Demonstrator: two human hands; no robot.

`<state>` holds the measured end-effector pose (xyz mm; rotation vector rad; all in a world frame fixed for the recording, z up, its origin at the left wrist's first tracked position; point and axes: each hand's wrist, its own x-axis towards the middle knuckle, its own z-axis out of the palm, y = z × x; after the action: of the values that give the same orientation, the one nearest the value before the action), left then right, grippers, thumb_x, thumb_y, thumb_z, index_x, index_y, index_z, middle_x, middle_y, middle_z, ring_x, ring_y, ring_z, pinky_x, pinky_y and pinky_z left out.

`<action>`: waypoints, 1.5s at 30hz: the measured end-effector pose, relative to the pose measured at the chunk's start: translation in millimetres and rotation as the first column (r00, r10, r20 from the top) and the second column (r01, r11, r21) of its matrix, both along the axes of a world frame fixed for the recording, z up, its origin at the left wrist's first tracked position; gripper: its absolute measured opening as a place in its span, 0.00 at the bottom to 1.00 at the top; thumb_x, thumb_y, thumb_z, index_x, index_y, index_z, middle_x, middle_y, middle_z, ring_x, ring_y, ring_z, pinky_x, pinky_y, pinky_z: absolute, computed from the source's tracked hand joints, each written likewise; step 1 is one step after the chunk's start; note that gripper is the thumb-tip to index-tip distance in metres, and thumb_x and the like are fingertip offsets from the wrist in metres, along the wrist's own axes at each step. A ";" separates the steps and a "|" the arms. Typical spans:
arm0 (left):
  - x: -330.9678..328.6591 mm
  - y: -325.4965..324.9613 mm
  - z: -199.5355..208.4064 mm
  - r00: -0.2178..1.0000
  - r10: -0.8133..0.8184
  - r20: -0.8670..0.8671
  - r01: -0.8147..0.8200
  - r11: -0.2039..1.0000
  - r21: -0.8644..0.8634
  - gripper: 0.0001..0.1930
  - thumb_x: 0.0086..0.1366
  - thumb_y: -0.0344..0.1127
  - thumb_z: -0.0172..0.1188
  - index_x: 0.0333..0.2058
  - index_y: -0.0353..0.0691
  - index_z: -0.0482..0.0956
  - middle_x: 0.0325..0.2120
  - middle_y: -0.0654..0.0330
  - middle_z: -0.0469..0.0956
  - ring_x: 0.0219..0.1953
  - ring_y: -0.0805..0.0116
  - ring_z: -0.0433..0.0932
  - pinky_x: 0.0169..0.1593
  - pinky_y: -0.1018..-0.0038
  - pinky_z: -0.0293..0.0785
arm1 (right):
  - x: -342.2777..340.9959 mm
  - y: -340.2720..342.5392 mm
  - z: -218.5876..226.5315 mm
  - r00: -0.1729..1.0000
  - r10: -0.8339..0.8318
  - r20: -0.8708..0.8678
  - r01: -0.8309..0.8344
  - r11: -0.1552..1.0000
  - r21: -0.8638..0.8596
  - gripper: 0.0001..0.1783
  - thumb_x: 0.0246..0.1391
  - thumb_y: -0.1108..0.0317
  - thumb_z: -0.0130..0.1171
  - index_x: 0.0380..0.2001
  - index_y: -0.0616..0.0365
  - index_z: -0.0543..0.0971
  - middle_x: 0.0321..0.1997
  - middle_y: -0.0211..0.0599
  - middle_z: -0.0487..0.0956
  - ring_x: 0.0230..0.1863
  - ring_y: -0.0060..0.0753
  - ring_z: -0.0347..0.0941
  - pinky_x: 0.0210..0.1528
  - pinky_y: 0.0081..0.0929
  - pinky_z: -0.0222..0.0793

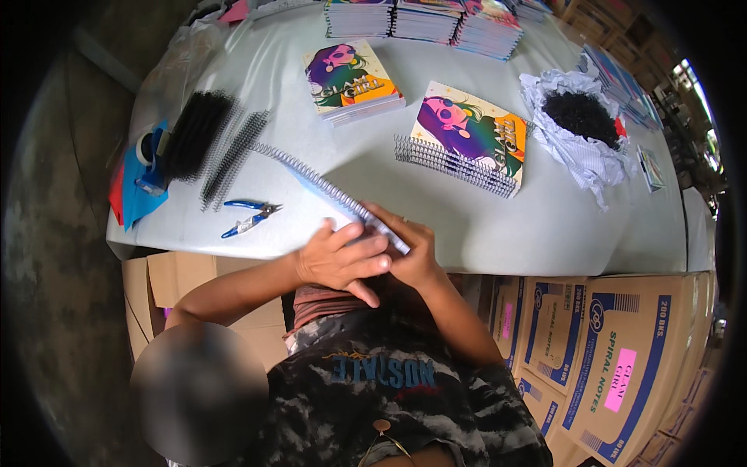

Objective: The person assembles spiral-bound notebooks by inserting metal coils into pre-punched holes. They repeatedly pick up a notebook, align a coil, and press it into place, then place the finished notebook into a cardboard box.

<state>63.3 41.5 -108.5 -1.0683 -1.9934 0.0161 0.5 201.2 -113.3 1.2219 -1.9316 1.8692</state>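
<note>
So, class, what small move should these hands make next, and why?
Probably turn the spiral coil slightly with the left hand, the right hand steadying the notebook in its grip. The coil runs along the notebook's edge but seems to poke past its far end, and the left hand is spread open close by, though whether it touches the coil is unclear.

We are seeing lettering (510,142) on notebook covers (459,117), words (604,370), numbers (662,325) and pink labels (620,380) on brown cartons (644,335), and blue lettering (406,375) on the dark shirt (475,412).
</note>
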 end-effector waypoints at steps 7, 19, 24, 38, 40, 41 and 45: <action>-4.5 10.2 -21.9 0.937 0.017 0.349 -0.103 0.968 0.230 0.64 0.38 0.80 0.45 0.56 0.19 0.48 0.53 0.27 0.54 0.56 0.26 0.51 0.56 0.38 0.45 | -1.3 0.0 2.1 1.000 0.023 0.020 -0.023 1.000 -0.004 0.25 0.41 0.80 0.57 0.48 0.59 0.73 0.45 0.44 0.76 0.43 0.42 0.75 0.44 0.31 0.71; -40.2 11.2 27.3 0.957 0.267 -0.116 -0.213 0.914 0.345 0.53 0.48 0.77 0.35 0.60 0.35 0.49 0.60 0.40 0.47 0.63 0.36 0.38 0.61 0.45 0.26 | -0.3 -0.6 2.2 0.998 0.044 -0.054 -0.041 0.998 0.052 0.25 0.40 0.78 0.59 0.47 0.59 0.73 0.41 0.44 0.77 0.40 0.43 0.76 0.39 0.32 0.72; -13.7 20.4 -38.9 0.942 0.079 0.326 -0.186 0.931 0.314 0.56 0.47 0.77 0.39 0.60 0.30 0.47 0.59 0.35 0.45 0.62 0.33 0.41 0.58 0.41 0.30 | 4.8 -4.6 -10.6 0.986 0.027 0.166 -0.032 0.999 0.029 0.26 0.40 0.77 0.60 0.48 0.58 0.73 0.41 0.45 0.77 0.40 0.42 0.76 0.40 0.31 0.72; 12.1 46.0 77.7 0.776 -0.188 0.602 -0.291 0.740 0.606 0.35 0.63 0.46 0.47 0.61 0.29 0.45 0.58 0.31 0.47 0.62 0.42 0.51 0.60 0.58 0.51 | 11.3 -18.1 39.4 0.963 0.149 -0.223 -0.195 0.959 -0.204 0.44 0.48 0.51 0.53 0.62 0.62 0.49 0.68 0.49 0.41 0.68 0.59 0.31 0.64 0.55 0.21; 23.0 36.1 105.5 0.668 -0.290 0.685 -0.478 0.538 0.694 0.22 0.63 0.37 0.49 0.52 0.27 0.65 0.45 0.39 0.71 0.47 0.60 0.73 0.48 0.71 0.69 | 2.6 13.2 89.3 0.924 0.006 -0.381 0.076 0.977 0.201 0.37 0.49 0.55 0.51 0.59 0.61 0.57 0.59 0.47 0.60 0.62 0.52 0.50 0.61 0.55 0.33; 15.0 34.0 106.0 0.617 -0.315 0.722 -0.613 0.384 0.691 0.16 0.63 0.34 0.51 0.45 0.28 0.70 0.37 0.47 0.75 0.39 0.68 0.75 0.41 0.77 0.70 | -8.1 26.0 97.6 0.933 -0.028 -0.358 0.133 0.953 0.273 0.30 0.50 0.56 0.50 0.55 0.60 0.64 0.51 0.45 0.67 0.54 0.49 0.59 0.57 0.52 0.43; -28.8 21.3 79.4 0.468 -0.729 0.500 -0.684 0.060 0.727 0.08 0.59 0.29 0.57 0.35 0.32 0.77 0.27 0.61 0.79 0.28 0.80 0.74 0.33 0.84 0.71 | -33.6 38.3 103.9 0.918 -0.099 0.383 -0.135 0.832 0.538 0.13 0.54 0.61 0.52 0.35 0.60 0.77 0.26 0.34 0.78 0.24 0.29 0.73 0.33 0.31 0.68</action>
<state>34.5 62.8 -29.1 0.1521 -1.8454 -2.2826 -33.1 239.6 -9.4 1.0310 -2.8496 1.7124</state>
